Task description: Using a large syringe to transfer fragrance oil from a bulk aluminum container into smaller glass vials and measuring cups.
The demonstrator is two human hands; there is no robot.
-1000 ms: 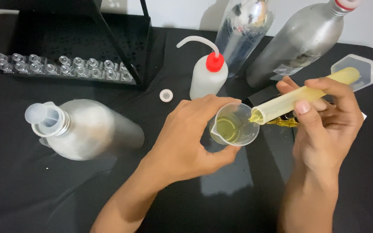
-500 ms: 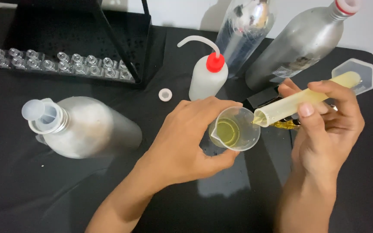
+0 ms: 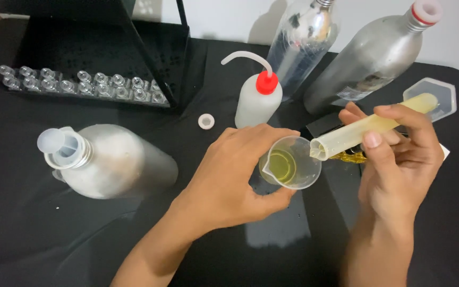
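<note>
Beaker (image 3: 290,169), small and clear, sits near the middle of the black worktop (image 3: 38,239) and holds a shallow pool of yellow-green liquid. Left hand (image 3: 235,178) is wrapped around its left side, fingers curled along the far rim and thumb at the near side, gripping it. Right hand (image 3: 399,162) holds a yellowish measuring cylinder (image 3: 370,126) tilted almost flat, pinched between thumb and fingers; the cylinder's open mouth lies at the beaker's right rim, touching or just above it, I cannot tell which. Cylinder's hexagonal base (image 3: 434,98) points away to the upper right. Behind the beaker stands a wash bottle (image 3: 257,103) with a red cap and bent spout. A white cap (image 3: 206,121) lies just left of it. Three metal bottles are present: one (image 3: 107,159) open at left, two (image 3: 375,58) leaning at the back. A row of small vials (image 3: 81,85) stands beside a black rack (image 3: 96,42) at upper left.
</note>
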